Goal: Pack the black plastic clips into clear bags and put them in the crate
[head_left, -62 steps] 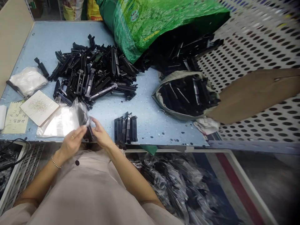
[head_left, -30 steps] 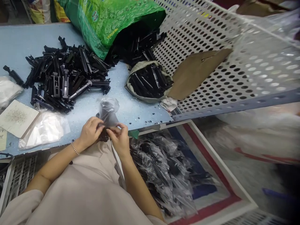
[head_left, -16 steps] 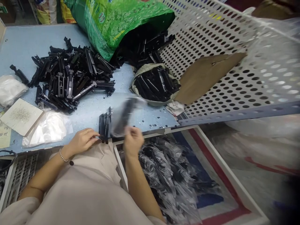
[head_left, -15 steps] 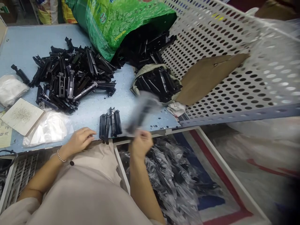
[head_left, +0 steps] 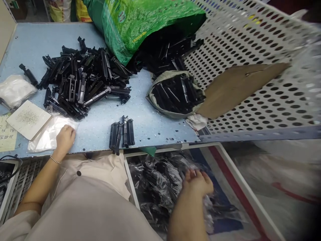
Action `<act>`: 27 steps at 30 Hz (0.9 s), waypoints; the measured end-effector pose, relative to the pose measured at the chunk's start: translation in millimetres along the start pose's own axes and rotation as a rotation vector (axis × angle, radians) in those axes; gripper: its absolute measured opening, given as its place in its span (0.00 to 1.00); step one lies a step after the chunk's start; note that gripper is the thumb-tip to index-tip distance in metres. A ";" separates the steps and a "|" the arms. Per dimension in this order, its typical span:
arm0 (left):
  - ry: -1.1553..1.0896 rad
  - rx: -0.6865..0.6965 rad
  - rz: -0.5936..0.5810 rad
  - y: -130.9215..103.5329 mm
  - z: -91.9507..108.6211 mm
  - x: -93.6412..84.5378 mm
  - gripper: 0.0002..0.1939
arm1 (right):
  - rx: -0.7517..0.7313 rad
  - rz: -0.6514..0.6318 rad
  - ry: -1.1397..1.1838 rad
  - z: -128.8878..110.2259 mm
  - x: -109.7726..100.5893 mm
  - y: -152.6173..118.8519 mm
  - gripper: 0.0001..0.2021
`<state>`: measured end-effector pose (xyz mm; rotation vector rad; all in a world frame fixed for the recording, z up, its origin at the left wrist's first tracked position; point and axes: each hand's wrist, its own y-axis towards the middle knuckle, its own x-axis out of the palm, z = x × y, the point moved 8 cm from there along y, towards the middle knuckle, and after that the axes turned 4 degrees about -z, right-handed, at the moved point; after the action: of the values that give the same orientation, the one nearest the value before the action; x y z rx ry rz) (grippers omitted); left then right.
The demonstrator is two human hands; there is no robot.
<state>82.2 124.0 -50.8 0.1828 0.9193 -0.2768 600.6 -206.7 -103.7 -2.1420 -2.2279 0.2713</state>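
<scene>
My left hand is on the stack of clear plastic bags at the table's front left, its fingers bent together on a bag at the stack's right side. Over the crate below the table edge, my right hand is open with loosely curled fingers and no part visible in it. Beneath it lie black plastic parts in clear bags. Several loose black parts stand side by side at the table's front edge. Farther back is a large heap of the same parts.
A green sack spills black parts at the back, beside a cloth-rimmed bag of parts. A perforated white crate wall with brown cardboard borders the right. A white square pad lies left, near a handwritten note.
My right hand has moved right and down over the crate, and the bagged part it held has left it. My left hand has moved left from the table edge onto the plastic bags.
</scene>
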 end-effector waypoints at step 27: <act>-0.852 -0.164 -0.105 -17.0 16.7 10.8 0.14 | 0.043 -1.678 -0.412 -24.5 281.4 -337.8 0.19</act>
<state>95.8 101.5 -50.2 -0.1363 0.1022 -0.3349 257.6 64.9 -54.1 0.3164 -3.1523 0.5834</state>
